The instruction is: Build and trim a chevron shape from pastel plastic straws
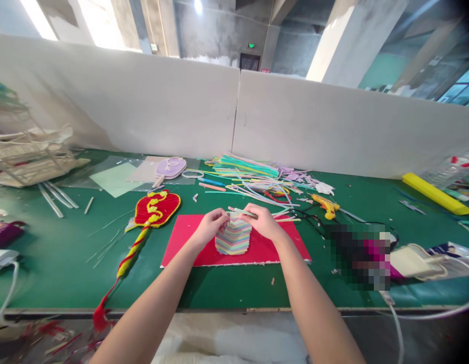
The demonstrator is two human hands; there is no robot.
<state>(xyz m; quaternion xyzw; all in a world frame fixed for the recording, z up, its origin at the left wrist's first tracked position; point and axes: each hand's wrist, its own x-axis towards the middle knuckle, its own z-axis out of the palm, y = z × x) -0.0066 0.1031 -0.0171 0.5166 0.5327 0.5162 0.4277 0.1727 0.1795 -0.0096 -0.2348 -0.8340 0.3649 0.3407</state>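
Observation:
A panel of pastel zigzag stripes [233, 240], seemingly made of pipe cleaners, lies on a red board [188, 247]. My left hand [212, 226] is closed in a pinch at the panel's upper left edge; what its fingertips hold is too small to make out. Above the upper right of the panel, my right hand [263, 221] grips a short pale green pipe cleaner [241, 211]. That piece points left, towards my left fingers. My hands partly cover the panel's top edge.
Loose pipe cleaners [249, 169] are heaped behind the board. To the left lie a red fan with yellow trim [157, 208] and a lilac fan [171, 167]. A yellow glue gun [326, 206] is at right, near cables and a white adapter [411, 260].

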